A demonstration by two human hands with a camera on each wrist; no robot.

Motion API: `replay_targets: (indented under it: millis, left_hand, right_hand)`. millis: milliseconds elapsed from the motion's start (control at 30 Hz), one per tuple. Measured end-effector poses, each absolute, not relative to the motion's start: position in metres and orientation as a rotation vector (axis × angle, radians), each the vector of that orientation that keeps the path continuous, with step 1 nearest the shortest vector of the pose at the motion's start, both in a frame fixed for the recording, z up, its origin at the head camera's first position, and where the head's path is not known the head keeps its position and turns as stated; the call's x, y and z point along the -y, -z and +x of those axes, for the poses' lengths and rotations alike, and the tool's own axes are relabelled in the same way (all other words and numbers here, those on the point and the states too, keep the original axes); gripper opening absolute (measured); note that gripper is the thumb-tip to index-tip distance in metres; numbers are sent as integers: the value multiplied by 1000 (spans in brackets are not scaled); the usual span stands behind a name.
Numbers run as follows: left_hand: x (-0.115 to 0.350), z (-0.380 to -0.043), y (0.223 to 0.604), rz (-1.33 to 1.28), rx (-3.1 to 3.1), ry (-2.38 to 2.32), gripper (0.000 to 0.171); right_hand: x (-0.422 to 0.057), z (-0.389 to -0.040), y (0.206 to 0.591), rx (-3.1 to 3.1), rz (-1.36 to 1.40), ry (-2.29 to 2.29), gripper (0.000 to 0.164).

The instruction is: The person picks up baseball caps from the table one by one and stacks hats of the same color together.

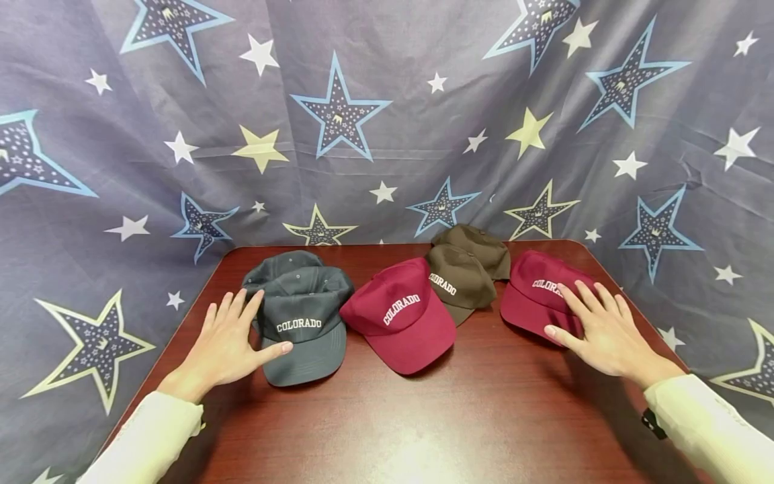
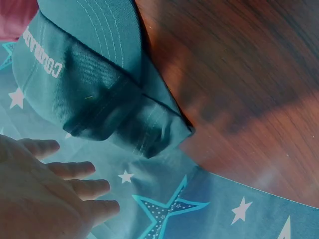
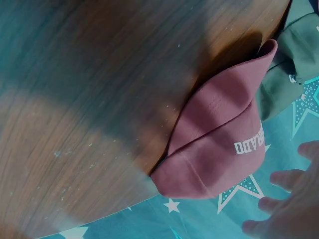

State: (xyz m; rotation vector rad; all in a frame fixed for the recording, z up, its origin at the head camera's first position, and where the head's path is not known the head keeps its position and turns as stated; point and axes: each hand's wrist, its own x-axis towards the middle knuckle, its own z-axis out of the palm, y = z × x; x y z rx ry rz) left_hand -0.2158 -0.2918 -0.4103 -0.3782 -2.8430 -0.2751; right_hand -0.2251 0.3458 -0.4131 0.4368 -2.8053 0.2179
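Maroon cap (image 1: 404, 316), slate cap (image 1: 305, 326): both read "COLORADO".

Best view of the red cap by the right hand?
Right wrist: the red cap shows in full outline, nothing covering it. Head: the right hand hides part of it. Left wrist doesn't show it.

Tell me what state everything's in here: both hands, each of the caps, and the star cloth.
left hand: open, fingers spread, holding nothing
right hand: open, fingers spread, holding nothing
grey caps: two, crowns up, overlapping
middle maroon cap: crown up
brown caps: two, overlapping, partly hidden
right maroon cap: crown up, partly hidden
star cloth: hanging, creased
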Motion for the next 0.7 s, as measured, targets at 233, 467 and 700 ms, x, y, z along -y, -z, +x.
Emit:
replay_targets:
  millis: [233,467,700]
  left_hand:
    - [287,-218,409,-396,2821,292,113]
    - [279,-223,407,-417,2794,317,110]
    - [268,-228,405,-439,2762,356,104]
  right_hand:
    - [-342,-224,411,2808,441,-221,87]
    - [-339,-223,413,2817,441,-221,87]
    - [-337,-222,415,2798,461,-213,86]
